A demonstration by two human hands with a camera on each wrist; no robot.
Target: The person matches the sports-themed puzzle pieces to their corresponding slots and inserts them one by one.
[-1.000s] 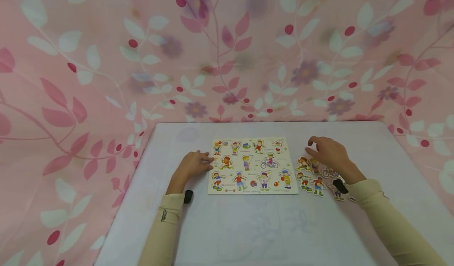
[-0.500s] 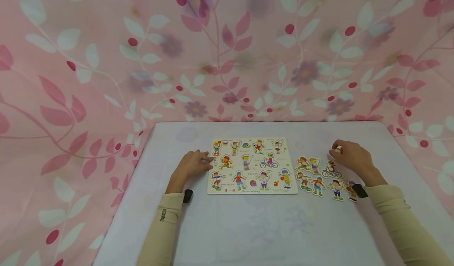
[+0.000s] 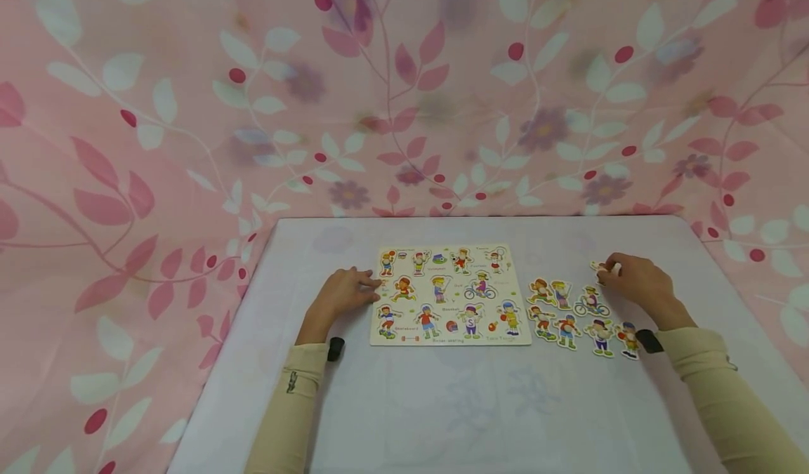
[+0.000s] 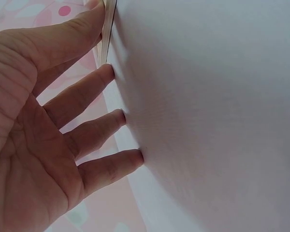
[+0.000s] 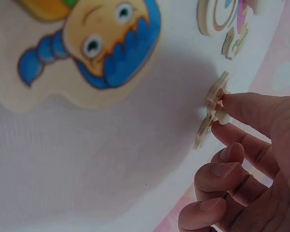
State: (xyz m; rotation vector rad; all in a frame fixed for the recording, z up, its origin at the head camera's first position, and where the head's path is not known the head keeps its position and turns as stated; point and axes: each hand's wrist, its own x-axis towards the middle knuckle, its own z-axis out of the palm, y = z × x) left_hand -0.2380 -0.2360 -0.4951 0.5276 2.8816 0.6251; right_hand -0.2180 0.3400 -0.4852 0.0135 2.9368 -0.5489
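- A pink curtain (image 3: 189, 109) printed with leaves and berries hangs right behind the table (image 3: 442, 404), which wears a pale cloth.
- From above, the puzzle board (image 3: 450, 295) lies flat mid-table, its pictures of sporting children facing up; the loose cut-out figures (image 3: 569, 312) sit in a cluster just to its right.
- The left hand (image 3: 344, 293) rests at the board's left edge. Only the left wrist view shows how: straight, relaxed fingers (image 4: 106, 121) press on the cloth, the topmost against the board's thin edge, grasping nothing.
- The right hand (image 3: 635, 281) is beyond the cluster, well apart from the board. From above its small piece (image 3: 602, 267) is a speck; the right wrist view shows that piece (image 5: 211, 110) tilted on edge at the cloth, pinched by its peg between thumb and forefinger.
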